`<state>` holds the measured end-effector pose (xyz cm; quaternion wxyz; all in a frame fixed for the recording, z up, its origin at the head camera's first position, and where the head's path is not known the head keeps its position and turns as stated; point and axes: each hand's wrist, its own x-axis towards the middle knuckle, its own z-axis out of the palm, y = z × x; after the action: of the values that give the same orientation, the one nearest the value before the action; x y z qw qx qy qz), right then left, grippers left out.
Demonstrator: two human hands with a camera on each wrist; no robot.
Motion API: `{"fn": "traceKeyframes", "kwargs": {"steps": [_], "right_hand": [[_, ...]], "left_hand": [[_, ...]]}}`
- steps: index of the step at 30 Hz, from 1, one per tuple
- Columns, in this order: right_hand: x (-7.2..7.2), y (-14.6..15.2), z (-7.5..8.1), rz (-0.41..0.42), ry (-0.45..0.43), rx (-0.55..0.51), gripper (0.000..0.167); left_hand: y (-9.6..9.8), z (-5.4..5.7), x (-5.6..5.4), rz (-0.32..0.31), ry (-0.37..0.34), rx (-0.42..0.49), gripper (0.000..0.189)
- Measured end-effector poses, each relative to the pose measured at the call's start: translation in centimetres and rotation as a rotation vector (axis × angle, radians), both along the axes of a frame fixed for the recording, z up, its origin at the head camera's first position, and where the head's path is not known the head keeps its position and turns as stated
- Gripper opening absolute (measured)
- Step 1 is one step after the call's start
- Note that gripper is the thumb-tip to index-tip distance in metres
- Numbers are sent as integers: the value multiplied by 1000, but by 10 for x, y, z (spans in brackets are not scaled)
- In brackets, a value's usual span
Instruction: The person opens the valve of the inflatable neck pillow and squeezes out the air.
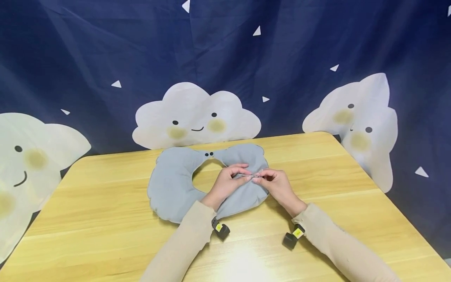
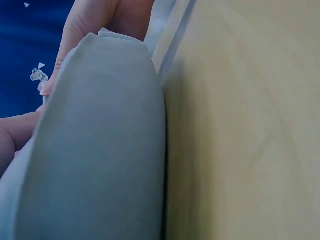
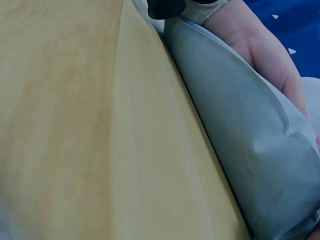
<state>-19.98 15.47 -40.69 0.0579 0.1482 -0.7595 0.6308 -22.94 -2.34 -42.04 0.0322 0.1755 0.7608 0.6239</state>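
Your left hand point(image 1: 229, 180) and right hand point(image 1: 280, 188) pinch the clear plastic valve point(image 1: 256, 174) on the grey fabric ring-shaped pillow point(image 1: 172, 184), near the yellow wooden table point(image 1: 95, 207)'s far edge; apparently adjusting it, steady its base next.

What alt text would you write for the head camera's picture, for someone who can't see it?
A person's left hand and right hand pinch at a small clear plastic valve on a puffy grey fabric pillow with a rounded opening, lying on a pale yellow wood-grain table. Behind hangs a navy-blue cloth backdrop printed with smiling white clouds.
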Motion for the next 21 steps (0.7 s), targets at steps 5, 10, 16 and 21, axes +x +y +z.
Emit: {"fn": "traceKeyframes", "kwargs": {"steps": [5,10,16,21], "right_hand": [[4,-3,6,7,58,34,5],[1,-1,2,5,70,47,4],[1,0,1,11,99,69,7],[3,0,3,8,122,86,6]], "left_hand": [[-1,-2,1,-3,4,-3,14],[0,8,6,-13,13,-5,15],[1,7,8,-6,-5,-17,14],[2,-3,3,0,-9,-15,14]]}}
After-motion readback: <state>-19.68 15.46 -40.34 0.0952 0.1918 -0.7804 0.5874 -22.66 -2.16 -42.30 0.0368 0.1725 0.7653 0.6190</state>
